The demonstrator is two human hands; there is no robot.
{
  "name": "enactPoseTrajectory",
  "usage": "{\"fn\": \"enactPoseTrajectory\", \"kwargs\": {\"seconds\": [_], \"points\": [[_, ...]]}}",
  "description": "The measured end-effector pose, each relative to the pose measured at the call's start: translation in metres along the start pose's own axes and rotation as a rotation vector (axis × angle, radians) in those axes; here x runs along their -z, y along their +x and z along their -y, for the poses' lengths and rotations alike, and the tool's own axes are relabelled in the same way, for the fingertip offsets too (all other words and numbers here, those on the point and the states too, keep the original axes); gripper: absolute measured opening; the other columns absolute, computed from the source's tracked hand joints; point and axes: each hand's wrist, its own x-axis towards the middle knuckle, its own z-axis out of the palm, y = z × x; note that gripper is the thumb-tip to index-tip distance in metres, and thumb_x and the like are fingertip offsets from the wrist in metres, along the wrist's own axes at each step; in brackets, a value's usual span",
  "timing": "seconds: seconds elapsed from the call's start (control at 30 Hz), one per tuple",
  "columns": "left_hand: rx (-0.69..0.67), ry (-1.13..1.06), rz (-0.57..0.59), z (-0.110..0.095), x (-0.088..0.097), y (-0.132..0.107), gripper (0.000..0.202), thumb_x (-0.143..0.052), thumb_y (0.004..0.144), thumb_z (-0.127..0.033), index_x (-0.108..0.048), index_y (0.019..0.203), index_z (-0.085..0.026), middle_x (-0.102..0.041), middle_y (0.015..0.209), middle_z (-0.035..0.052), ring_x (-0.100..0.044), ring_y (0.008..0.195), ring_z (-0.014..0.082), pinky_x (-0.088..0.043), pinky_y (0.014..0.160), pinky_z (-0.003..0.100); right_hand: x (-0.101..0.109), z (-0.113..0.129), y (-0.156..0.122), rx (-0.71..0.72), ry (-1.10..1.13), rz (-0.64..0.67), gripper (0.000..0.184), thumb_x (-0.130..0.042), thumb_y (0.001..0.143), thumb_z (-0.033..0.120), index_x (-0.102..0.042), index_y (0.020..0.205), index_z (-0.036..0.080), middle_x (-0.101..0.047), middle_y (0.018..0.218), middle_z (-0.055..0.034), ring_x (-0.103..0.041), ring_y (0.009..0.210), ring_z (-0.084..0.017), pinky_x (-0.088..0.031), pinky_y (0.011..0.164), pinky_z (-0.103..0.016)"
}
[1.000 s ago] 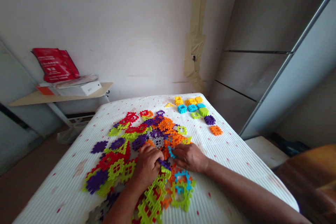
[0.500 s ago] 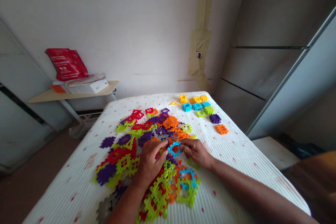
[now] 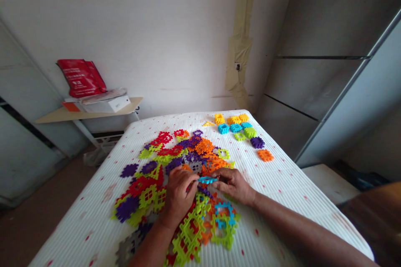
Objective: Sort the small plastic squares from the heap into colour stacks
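Between my two hands a blue interlocking plastic tile [image 3: 207, 180] is held nearly edge-on above a heap of similar pieces. The fingertips of my left hand [image 3: 181, 190] pinch its left edge. At its right edge, the thumb and fingers of my right hand [image 3: 233, 183] are closed on it. Below and around lie loose notched tiles: lime green ones [image 3: 191, 226], a purple one [image 3: 127, 207], red ones [image 3: 140, 185] and orange ones [image 3: 204, 146]. A blue square frame [image 3: 226, 212] lies near my right wrist. My left forearm hides part of the heap.
Toward the far right of the white quilted table cover [image 3: 266, 200] stand small stacks of yellow tiles [image 3: 219, 118], blue tiles [image 3: 223, 129], green tiles [image 3: 250, 132], purple tiles [image 3: 257, 142] and orange tiles [image 3: 265, 155]. A side shelf [image 3: 56, 115] carries a red bag [image 3: 80, 78] and a white box [image 3: 114, 103].
The blue tile has been tilted from showing its open face to lying nearly flat, edge toward me. Both hands have kept hold and shifted only slightly.
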Motion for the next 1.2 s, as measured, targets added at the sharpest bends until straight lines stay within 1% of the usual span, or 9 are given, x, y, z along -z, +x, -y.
{"fn": "enactPoseTrajectory", "kwargs": {"seconds": [0.17,0.37,0.5,0.63,0.77,0.87,0.97,1.07,1.2], "points": [[-0.052,0.037,-0.036,-0.007,0.001,0.0,0.016,-0.052,0.078,-0.007,-0.056,0.079,-0.022,-0.065,0.073,-0.0028,-0.061,0.075,0.0135,-0.031,0.101,0.046,-0.004,-0.001,-0.001,-0.112,0.069,-0.006,0.039,-0.068,0.071,0.046,-0.064,0.093,0.015,-0.054,0.065,0.0024,-0.044,0.053,-0.008,-0.035,0.049,-0.019],[-0.111,0.106,-0.037,-0.01,-0.001,0.002,0.017,-0.053,0.077,-0.004,-0.054,0.075,-0.021,-0.063,0.069,-0.0036,-0.06,0.073,0.0132,-0.032,0.099,0.047,-0.006,0.015,0.003,-0.134,-0.162,-0.072,0.03,-0.069,0.069,0.035,-0.067,0.094,0.018,-0.06,0.075,0.0002,-0.05,0.062,-0.01,-0.039,0.056,-0.021],[-0.135,0.129,-0.021,-0.006,-0.003,0.001,0.016,-0.053,0.077,-0.005,-0.054,0.074,-0.021,-0.062,0.068,-0.0032,-0.059,0.072,0.0137,-0.035,0.096,0.045,-0.006,0.029,0.004,-0.158,-0.307,-0.048,0.027,-0.064,0.069,0.027,-0.067,0.095,0.019,-0.065,0.082,-0.0014,-0.055,0.068,-0.013,-0.043,0.063,-0.023],[-0.11,0.11,-0.048,0.0,-0.007,-0.001,0.017,-0.055,0.077,-0.008,-0.057,0.087,-0.021,-0.065,0.077,0.0001,-0.059,0.078,0.0162,-0.04,0.089,0.041,0.004,0.032,0.007,-0.14,-0.406,-0.041,0.028,-0.063,0.071,0.026,-0.067,0.098,0.02,-0.067,0.086,-0.002,-0.058,0.071,-0.014,-0.044,0.066,-0.024],[-0.045,0.091,-0.07,0.006,-0.011,-0.002,0.018,-0.054,0.078,-0.012,-0.058,0.094,-0.02,-0.066,0.088,0.0044,-0.059,0.087,0.0191,-0.043,0.083,0.037,0.035,0.013,0.027,-0.143,-0.596,-0.225,0.035,-0.06,0.077,0.034,-0.063,0.108,0.02,-0.068,0.092,-0.0049,-0.061,0.075,-0.016,-0.045,0.069,-0.026],[-0.016,0.061,0.004,0.01,-0.015,-0.004,0.012,-0.051,0.081,-0.014,-0.06,0.086,-0.021,-0.066,0.085,0.0039,-0.059,0.084,0.0186,-0.044,0.078,0.034,0.063,-0.011,0.057,-0.262,-0.768,-0.38,0.039,-0.059,0.079,0.037,-0.061,0.114,0.019,-0.07,0.086,-0.0053,-0.063,0.072,-0.018,-0.045,0.068,-0.027],[0.013,0.05,0.06,0.012,-0.018,-0.006,0.015,-0.048,0.083,-0.016,-0.062,0.083,-0.02,-0.066,0.083,0.0036,-0.059,0.082,0.0181,-0.045,0.076,0.034,0.082,-0.036,0.089,-0.359,-0.859,-0.49,0.04,-0.057,0.081,0.037,-0.059,0.117,0.019,-0.069,0.103,-0.0071,-0.065,0.085,-0.021,-0.046,0.074,-0.028],[0.032,0.043,0.077,0.013,-0.019,-0.006,0.016,-0.047,0.083,-0.016,-0.063,0.082,-0.02,-0.066,0.082,0.0033,-0.059,0.081,0.0179,-0.045,0.075,0.033,0.087,-0.055,0.117,-0.446,-0.873,-0.511,0.038,-0.054,0.083,0.037,-0.059,0.116,0.02,-0.067,0.109,-0.0074,-0.064,0.094,-0.023,-0.046,0.076,-0.028],[0.049,0.039,0.094,0.014,-0.018,-0.006,0.017,-0.047,0.083,-0.017,-0.063,0.082,-0.02,-0.066,0.082,0.0034,-0.059,0.08,0.0182,-0.045,0.074,0.034,0.082,-0.072,0.14,-0.54,-0.901,-0.482,0.034,-0.051,0.084,0.038,-0.06,0.112,0.021,-0.068,0.105,-0.0078,-0.064,0.094,-0.022,-0.046,0.074,-0.028]]}}
